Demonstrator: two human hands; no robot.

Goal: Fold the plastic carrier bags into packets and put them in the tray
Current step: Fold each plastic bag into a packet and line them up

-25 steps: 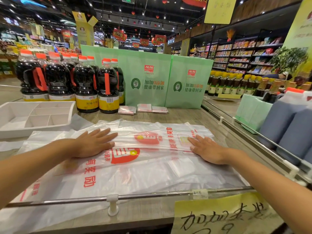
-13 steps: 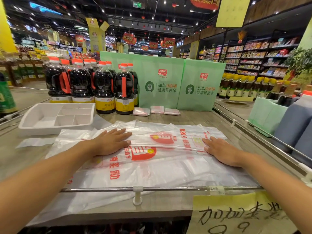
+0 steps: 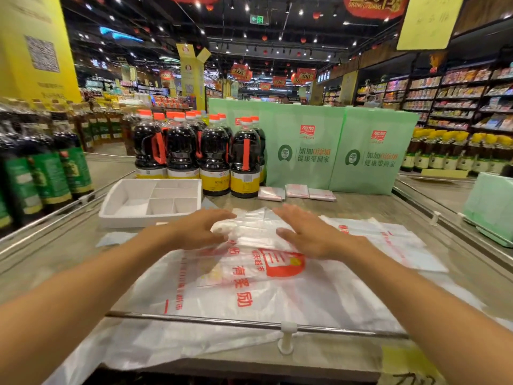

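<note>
We record one plastic carrier bag (image 3: 249, 290) spread on the bench (image 3: 358, 205), its near edge passing under the front rail (image 3: 194, 318). The bag's far end is bunched up beneath the left hand (image 3: 198, 230). Blur prevents us from telling whether that grip is closed on the plastic or merely arched over it. The right hand (image 3: 312, 236) rests on the same bag just beside the left, fingers straight and spread, its grip wide and holding nothing. A second bag (image 3: 388, 240) lies flat to the right of the first. The white divided tray (image 3: 138, 221) sits at the rear left of the bench, near the left hand. Three folded packets (image 3: 297, 190) lie in a row on the bench, apart from the tray, in front of the green paper bags (image 3: 305, 168). Dark bottles (image 3: 213, 157) stand behind the tray.
</note>
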